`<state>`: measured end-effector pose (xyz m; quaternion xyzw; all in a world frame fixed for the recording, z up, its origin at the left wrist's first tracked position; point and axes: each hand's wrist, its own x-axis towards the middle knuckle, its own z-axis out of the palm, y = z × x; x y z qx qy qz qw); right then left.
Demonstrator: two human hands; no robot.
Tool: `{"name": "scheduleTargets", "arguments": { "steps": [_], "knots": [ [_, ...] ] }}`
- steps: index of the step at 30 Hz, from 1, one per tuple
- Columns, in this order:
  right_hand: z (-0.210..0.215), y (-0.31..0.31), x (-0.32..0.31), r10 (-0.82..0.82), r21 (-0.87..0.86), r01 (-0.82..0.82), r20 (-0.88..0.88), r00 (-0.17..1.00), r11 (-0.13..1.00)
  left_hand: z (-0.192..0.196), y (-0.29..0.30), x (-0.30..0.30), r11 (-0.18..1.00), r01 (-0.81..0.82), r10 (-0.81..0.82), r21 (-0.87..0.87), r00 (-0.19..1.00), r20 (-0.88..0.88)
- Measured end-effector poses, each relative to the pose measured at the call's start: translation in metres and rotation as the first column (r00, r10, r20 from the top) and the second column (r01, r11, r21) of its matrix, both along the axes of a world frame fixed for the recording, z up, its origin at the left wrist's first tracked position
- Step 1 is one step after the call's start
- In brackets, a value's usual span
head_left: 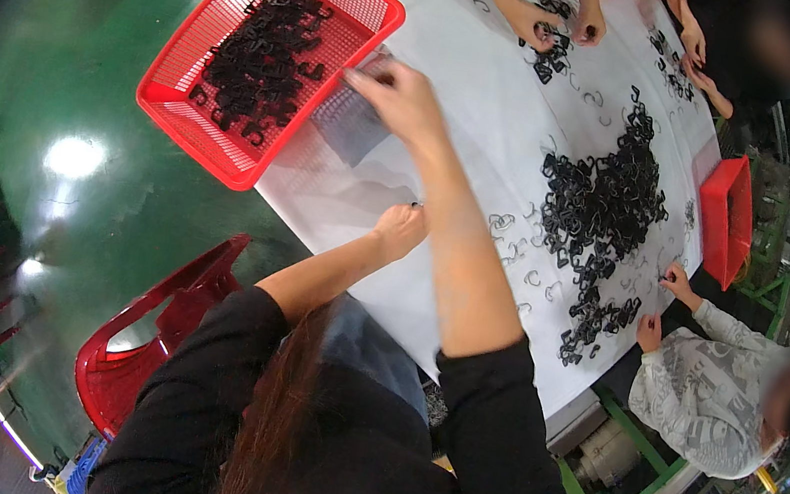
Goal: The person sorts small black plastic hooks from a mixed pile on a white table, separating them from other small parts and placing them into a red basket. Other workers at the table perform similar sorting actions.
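At left, a red mesh basket (230, 128) held a heap of black clips (264, 62). The person's right hand (398, 96) reached to the basket's near rim, fingers drawn together on something blurred; what it pinched could not be told. The left hand (400, 230) rested curled on the white table (461, 64). Further right lay a larger clip pile (602, 210), where other workers' hands (664, 305) sorted.

We read this as a small factory or workshop floor: glossy green painted floor (129, 58), a long white-covered tabletop (499, 80) heaped with black plastic clips (603, 206), red mesh baskets (270, 58) of the same parts, several people sorting by hand, red plastic chairs (150, 334).
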<state>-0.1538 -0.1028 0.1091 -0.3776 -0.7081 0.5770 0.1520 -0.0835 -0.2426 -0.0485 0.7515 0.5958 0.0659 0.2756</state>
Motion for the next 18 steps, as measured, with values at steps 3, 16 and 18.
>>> {"name": "scheduleTargets", "arguments": {
  "steps": [3, 16, 18],
  "knots": [
    [0.013, -0.009, -0.08, 0.016, -0.061, -0.014, 0.034, 0.999, 0.998, 0.012, -0.01, -0.02, 0.875, -0.375, 0.281, 0.307, 0.908, 0.31],
    [-0.054, -0.048, 0.338, -0.716, -0.009, 0.742, 0.255, 0.65, 0.67, 0.148, 0.013, -0.208, 0.773, -0.543, 0.634, 0.327, 0.666, -0.393],
    [-0.076, -0.084, 0.382, -0.618, 0.15, 0.615, 0.384, 0.685, 0.774, 0.143, 0.02, -0.182, 0.76, -0.33, 0.617, 0.56, 0.638, -0.46]
  ]
}}
